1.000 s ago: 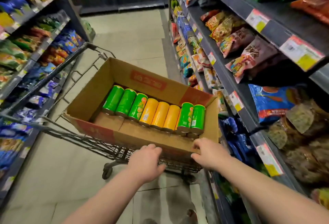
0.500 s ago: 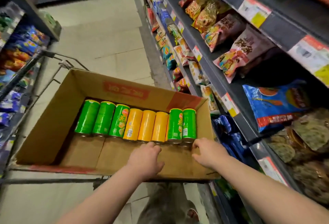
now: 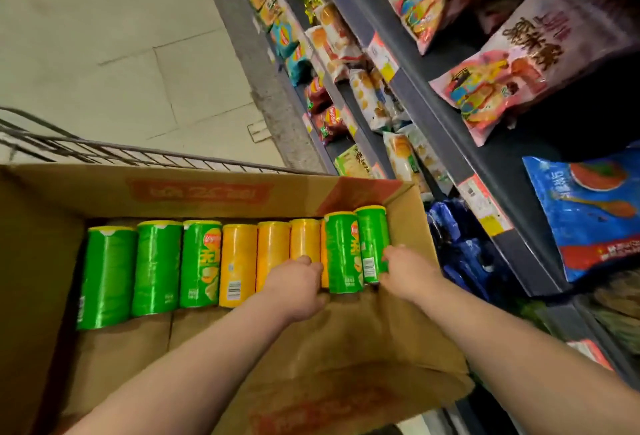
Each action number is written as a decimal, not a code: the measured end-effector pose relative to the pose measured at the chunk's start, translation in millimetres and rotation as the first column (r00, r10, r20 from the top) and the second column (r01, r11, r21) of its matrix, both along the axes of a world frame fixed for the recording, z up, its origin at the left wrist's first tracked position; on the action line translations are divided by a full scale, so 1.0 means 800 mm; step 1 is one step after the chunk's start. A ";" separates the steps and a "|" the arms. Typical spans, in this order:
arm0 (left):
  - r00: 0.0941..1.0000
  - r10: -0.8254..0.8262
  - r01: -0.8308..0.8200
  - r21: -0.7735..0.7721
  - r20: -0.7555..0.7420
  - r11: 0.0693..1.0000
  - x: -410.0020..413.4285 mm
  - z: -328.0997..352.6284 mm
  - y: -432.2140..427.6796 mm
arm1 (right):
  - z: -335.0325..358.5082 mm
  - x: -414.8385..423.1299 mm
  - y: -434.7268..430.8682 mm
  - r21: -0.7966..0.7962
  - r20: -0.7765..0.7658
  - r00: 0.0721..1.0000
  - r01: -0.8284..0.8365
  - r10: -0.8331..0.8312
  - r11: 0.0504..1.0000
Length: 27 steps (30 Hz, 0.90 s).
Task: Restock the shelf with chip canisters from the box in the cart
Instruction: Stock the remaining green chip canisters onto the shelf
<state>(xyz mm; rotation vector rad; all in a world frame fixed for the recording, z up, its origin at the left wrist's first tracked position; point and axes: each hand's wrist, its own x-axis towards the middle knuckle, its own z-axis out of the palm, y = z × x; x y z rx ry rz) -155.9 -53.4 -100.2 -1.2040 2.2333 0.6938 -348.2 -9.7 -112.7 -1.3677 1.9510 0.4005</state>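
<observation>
Here, left hand (image 3: 298, 284) fingers curl over a glossy yellow canister (image 3: 304, 237), right hand (image 3: 407, 270) fingers around a green canister (image 3: 372, 234).

The box (image 3: 52, 192) across the lower frame is matt brown cardboard, creased and scuffed with faded red print, and the green canisters (image 3: 157, 268) and yellow canisters (image 3: 237, 261) in it wear smooth, glossy wraps that catch the light. Behind it, at the left, the cart (image 3: 104, 152) is thin grey metal wire above a floor (image 3: 121, 36) of dull, pale tiles. On the right, the shelf (image 3: 446, 130) looks like smooth dark painted metal, and its bags (image 3: 512, 64) are shiny, crinkled plastic film.
</observation>
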 end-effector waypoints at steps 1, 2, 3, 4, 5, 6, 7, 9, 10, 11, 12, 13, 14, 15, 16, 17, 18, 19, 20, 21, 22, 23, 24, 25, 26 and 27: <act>1.000 0.009 -0.009 0.024 -0.005 1.000 -0.004 -0.008 -0.007 | -0.009 -0.001 -0.006 0.008 0.005 0.999 0.036 -0.036 0.999; 1.000 0.025 -0.025 0.044 -0.010 0.999 -0.007 -0.014 -0.012 | -0.014 -0.003 -0.011 0.011 0.008 0.997 0.072 -0.072 0.997; 0.999 0.048 -0.047 0.078 -0.014 0.996 -0.012 -0.023 -0.017 | -0.024 -0.005 -0.017 0.019 0.011 0.994 0.113 -0.113 0.993; 0.996 0.086 -0.083 0.114 -0.024 0.990 -0.016 -0.029 -0.021 | -0.031 -0.007 -0.020 0.019 0.016 0.988 0.152 -0.153 0.988; 0.990 0.135 -0.127 0.158 -0.039 0.979 -0.022 -0.035 -0.023 | -0.038 -0.009 -0.023 0.021 0.022 0.981 0.193 -0.194 0.981; 0.980 0.192 -0.177 0.210 -0.053 0.962 -0.027 -0.042 -0.026 | -0.047 -0.010 -0.025 0.027 0.031 0.970 0.241 -0.242 0.970; 0.966 0.249 -0.225 0.253 -0.065 0.941 -0.033 -0.048 -0.028 | -0.054 -0.010 -0.026 0.032 0.043 0.956 0.290 -0.291 0.957; 0.925 0.370 -0.327 0.320 -0.084 0.889 -0.041 -0.061 -0.031 | -0.066 -0.007 -0.026 0.042 0.068 0.922 0.378 -0.380 0.925; 0.895 0.436 -0.382 0.351 -0.088 0.855 -0.045 -0.067 -0.032 | -0.071 -0.005 -0.027 0.035 0.082 0.904 0.419 -0.421 0.907; 0.861 0.502 -0.436 0.382 -0.088 0.815 -0.048 -0.075 -0.033 | -0.075 -0.003 -0.027 0.020 0.095 0.884 0.458 -0.457 0.889; 0.822 0.564 -0.488 0.408 -0.084 0.772 -0.050 -0.082 -0.033 | -0.079 -0.002 -0.028 -0.001 0.106 0.865 0.493 -0.490 0.870; 0.780 0.621 -0.538 0.428 -0.074 0.726 -0.053 -0.089 -0.033 | -0.083 -0.001 -0.028 -0.013 0.113 0.851 0.518 -0.513 0.855; 0.734 0.675 -0.585 0.443 -0.066 0.679 -0.054 -0.095 -0.032 | -0.087 0.000 -0.028 -0.011 0.119 0.842 0.531 -0.526 0.847; 0.693 0.718 -0.624 0.449 -0.059 0.640 -0.055 -0.099 -0.032 | -0.090 0.001 -0.029 0.008 0.128 0.835 0.539 -0.535 0.842; 0.665 0.745 -0.650 0.448 -0.055 0.613 -0.055 -0.103 -0.032 | -0.093 0.002 -0.028 0.034 0.145 0.823 0.551 -0.550 0.834; 0.650 0.758 -0.665 0.441 -0.055 0.603 -0.054 -0.107 -0.033 | -0.094 0.004 -0.028 0.061 0.167 0.803 0.570 -0.572 0.819; 0.642 0.765 -0.674 0.434 -0.055 0.598 -0.053 -0.110 -0.033 | -0.096 0.007 -0.027 0.085 0.190 0.778 0.595 -0.599 0.800; 0.637 0.768 -0.679 0.430 -0.056 0.595 -0.052 -0.112 -0.033 | -0.098 0.010 -0.026 0.104 0.211 0.751 0.619 -0.625 0.779; 0.633 0.772 -0.682 0.429 -0.059 0.593 -0.051 -0.114 -0.034 | -0.101 0.012 -0.025 0.119 0.232 0.721 0.644 -0.652 0.755; 0.632 0.773 -0.680 0.432 -0.065 0.592 -0.050 -0.116 -0.034 | -0.103 0.015 -0.024 0.128 0.251 0.691 0.671 -0.678 0.731; 0.631 0.773 -0.677 0.435 -0.072 0.593 -0.050 -0.116 -0.034 | -0.105 0.016 -0.023 0.131 0.267 0.662 0.695 -0.700 0.707; 0.631 0.772 -0.676 0.435 -0.077 0.595 -0.049 -0.116 -0.034 | -0.106 0.017 -0.022 0.132 0.278 0.639 0.714 -0.717 0.687; 0.628 0.774 -0.675 0.436 -0.083 0.595 -0.049 -0.115 -0.034 | -0.106 0.018 -0.021 0.133 0.285 0.619 0.730 -0.732 0.670; 0.623 0.778 -0.677 0.439 -0.086 0.591 -0.048 -0.113 -0.034 | -0.105 0.018 -0.020 0.135 0.290 0.604 0.742 -0.742 0.657; 0.615 0.783 -0.680 0.444 -0.088 0.584 -0.048 -0.112 -0.034 | -0.103 0.018 -0.018 0.136 0.293 0.593 0.750 -0.750 0.647; 0.610 0.787 -0.682 0.448 -0.089 0.578 -0.047 -0.110 -0.033 | -0.100 0.019 -0.017 0.137 0.294 0.587 0.755 -0.754 0.641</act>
